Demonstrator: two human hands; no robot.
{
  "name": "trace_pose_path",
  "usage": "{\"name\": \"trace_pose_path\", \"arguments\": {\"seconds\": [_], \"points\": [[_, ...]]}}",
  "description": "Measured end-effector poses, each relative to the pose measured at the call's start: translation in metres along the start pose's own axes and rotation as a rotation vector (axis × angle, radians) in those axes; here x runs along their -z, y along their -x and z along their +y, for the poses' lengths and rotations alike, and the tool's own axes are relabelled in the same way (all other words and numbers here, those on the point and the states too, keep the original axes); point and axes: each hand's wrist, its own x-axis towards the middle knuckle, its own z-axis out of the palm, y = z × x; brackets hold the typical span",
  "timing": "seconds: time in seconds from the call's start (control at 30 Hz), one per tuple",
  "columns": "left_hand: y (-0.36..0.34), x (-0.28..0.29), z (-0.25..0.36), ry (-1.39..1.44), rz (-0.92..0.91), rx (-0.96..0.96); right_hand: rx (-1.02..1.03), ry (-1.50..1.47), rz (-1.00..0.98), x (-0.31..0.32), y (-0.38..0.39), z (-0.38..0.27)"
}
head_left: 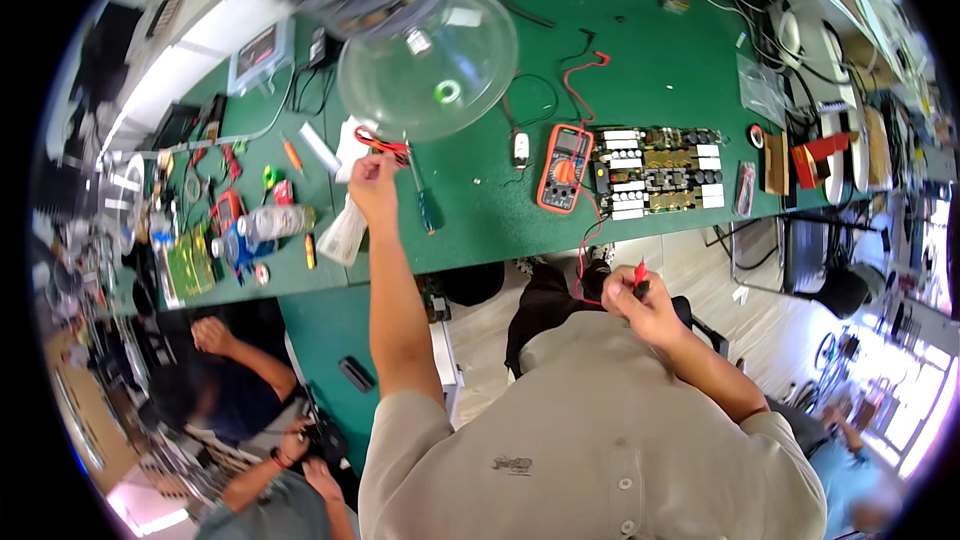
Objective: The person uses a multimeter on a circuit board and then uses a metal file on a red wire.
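My left hand [374, 182] reaches out over the green bench, its fingers pinched on a coiled bundle of red and black wire [382, 143]. A screwdriver with a teal handle [428, 215] lies just right of that hand. Close to my body, past the bench's front edge, my right hand [645, 308] is closed around red and black test probes [640, 275]. Their red lead runs up to an orange multimeter [560, 195] on the bench. Right of the meter, and touching or nearly touching it, lies a circuit board assembly [660, 170] with rows of white blocks.
A clear dome hood [420, 90] on a grey flexible duct hangs above the bench. Bottles [275, 223], tools and wire clutter the left side. A red box [820, 155] stands at the right. Two other people sit at lower left, another person at lower right.
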Motion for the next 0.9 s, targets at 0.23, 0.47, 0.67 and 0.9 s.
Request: {"name": "trace_pose_path", "arguments": {"seconds": [0.23,0.47,0.67,0.9], "points": [[0.200,0.027,0.108,0.407,-0.187,0.124,-0.020,0.008,-0.123,-0.004,-0.030,-0.002],[0.283,-0.006,0.194,0.440,-0.321,0.088,-0.058,-0.046,-0.459,-0.023,-0.027,-0.033],[0.306,-0.029,0.240,0.388,-0.288,0.052,-0.053,-0.095,-0.507,0.000,-0.011,-0.052],[0.325,-0.060,0.254,0.509,-0.238,0.101,-0.086,-0.270,-0.517,0.032,0.006,-0.064]]}}
